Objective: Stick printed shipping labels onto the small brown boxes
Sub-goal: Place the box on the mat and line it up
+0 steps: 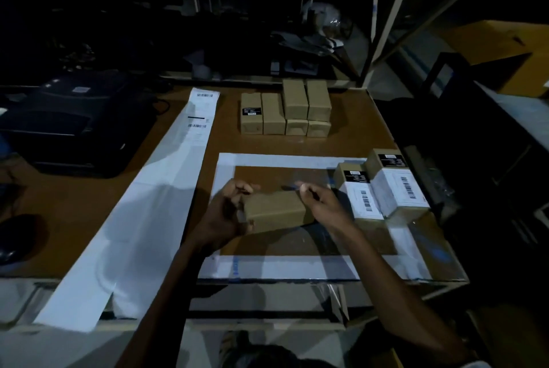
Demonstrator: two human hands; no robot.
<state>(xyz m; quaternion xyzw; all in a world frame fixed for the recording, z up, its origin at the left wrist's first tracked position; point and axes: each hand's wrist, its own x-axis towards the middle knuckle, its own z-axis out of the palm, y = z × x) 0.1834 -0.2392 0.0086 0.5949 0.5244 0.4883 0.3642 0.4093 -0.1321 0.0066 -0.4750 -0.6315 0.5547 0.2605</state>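
Head view: the left hand (225, 213) curls its grip round the end of an unlabelled brown box (276, 210) inside the white taped frame (291, 158) on the desk (166, 165). The right hand (319, 201) rests by its far end, fingers seemingly pinched; on what, I cannot tell. Best to steady the box broad face up, then smooth the next label from the strip (166, 189) on outward.

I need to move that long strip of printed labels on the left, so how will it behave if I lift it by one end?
The label strip looks like thin paper: probably floppy, sagging rather than staying straight. It already droops over the table's near edge, so it may slide off. It probably weighs little; creases across it suggest it folds easily.
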